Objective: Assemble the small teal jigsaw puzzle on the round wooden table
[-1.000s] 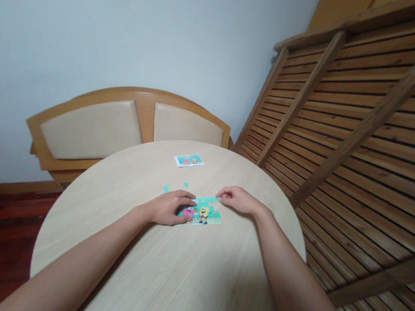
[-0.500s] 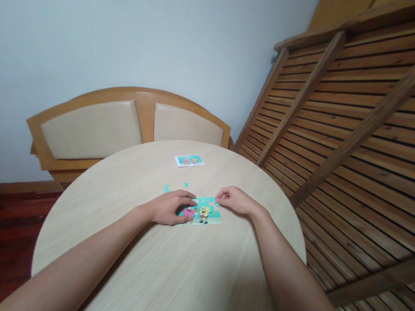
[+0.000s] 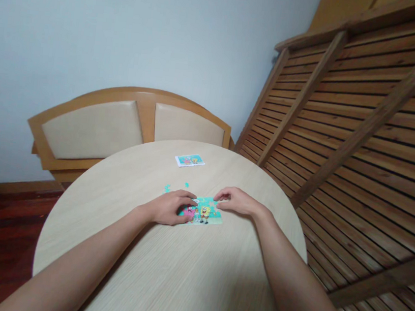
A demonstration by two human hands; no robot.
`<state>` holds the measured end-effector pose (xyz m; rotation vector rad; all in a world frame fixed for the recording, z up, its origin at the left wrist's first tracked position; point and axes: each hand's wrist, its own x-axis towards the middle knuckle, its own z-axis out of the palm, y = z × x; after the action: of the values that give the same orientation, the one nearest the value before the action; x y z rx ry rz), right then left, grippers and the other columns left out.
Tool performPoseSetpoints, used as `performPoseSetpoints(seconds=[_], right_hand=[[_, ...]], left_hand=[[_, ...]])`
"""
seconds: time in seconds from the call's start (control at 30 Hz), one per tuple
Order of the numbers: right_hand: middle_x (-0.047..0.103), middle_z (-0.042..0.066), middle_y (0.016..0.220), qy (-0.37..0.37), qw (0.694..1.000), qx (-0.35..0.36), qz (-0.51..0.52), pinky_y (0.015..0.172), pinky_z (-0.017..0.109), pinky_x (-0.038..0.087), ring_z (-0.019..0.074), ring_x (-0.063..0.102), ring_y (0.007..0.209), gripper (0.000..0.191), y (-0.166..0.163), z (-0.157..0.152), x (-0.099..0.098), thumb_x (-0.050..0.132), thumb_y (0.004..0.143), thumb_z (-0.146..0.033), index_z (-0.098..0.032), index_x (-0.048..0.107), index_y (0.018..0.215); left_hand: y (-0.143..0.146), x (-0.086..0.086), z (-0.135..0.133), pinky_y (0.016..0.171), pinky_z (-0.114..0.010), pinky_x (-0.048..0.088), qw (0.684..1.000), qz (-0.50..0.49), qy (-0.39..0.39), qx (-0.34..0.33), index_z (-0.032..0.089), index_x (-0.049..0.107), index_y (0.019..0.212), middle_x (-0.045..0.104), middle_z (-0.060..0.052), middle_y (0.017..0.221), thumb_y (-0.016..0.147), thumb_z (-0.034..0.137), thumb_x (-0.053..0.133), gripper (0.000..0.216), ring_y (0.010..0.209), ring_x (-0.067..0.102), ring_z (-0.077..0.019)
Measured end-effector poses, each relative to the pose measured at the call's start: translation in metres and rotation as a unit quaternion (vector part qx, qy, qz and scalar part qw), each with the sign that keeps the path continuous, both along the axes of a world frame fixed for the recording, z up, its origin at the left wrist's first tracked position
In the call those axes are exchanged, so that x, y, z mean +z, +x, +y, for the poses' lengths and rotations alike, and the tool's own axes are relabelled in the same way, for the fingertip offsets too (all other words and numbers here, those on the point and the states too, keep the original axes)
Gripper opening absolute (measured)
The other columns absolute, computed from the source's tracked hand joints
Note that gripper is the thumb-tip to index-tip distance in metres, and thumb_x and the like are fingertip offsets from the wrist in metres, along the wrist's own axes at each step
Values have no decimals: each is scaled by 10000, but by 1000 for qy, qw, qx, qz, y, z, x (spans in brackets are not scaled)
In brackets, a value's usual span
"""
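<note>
A small jigsaw puzzle (image 3: 204, 214) with yellow and pink cartoon figures on turquoise lies on the round table (image 3: 176, 271). My left hand (image 3: 170, 207) rests over its left side, fingers apart and touching the picture, hiding part of it. At the puzzle's upper right corner is my right hand (image 3: 235, 200), thumb and fingers parted at the edge, with nothing visible between them. Loose turquoise puzzle pieces (image 3: 167, 188) lie beyond my left hand, and a single puzzle piece (image 3: 187, 185) sits a little to their right.
Farther back on the table lies a reference picture card (image 3: 189, 160) with a similar scene. Behind the table stands a wooden bench with padded backrest (image 3: 91, 128) against the wall. A slatted wooden panel (image 3: 342, 140) leans along the right side.
The fingers of my right hand have spread from a pinch at the puzzle's upper right corner. My left hand stays in place on the puzzle.
</note>
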<state>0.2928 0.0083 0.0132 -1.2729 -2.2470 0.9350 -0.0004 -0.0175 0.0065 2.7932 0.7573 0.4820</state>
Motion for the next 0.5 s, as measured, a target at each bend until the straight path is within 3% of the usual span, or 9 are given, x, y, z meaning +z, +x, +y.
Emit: performPoseSetpoints(seconds=[0.17, 0.5], right_hand=[[757, 76, 964, 30, 999, 8, -24, 801, 296, 500, 202, 665, 861, 280, 1, 0, 1, 704, 720, -262, -144, 775, 965], [762, 71, 941, 25, 999, -4, -20, 772, 289, 502, 198, 674, 830, 278, 1, 1, -1, 719, 728, -299, -144, 770, 953]], left_hand=[[0, 2, -1, 1067, -396, 448, 1000, 4, -1, 5, 179, 643, 1247, 594, -140, 1319, 895, 416, 608, 426, 1211, 576, -274], [-1, 1, -1, 1063, -401, 449, 1000, -5, -4, 2, 191, 643, 1247, 596, -136, 1320, 890, 408, 616, 419, 1205, 581, -279]])
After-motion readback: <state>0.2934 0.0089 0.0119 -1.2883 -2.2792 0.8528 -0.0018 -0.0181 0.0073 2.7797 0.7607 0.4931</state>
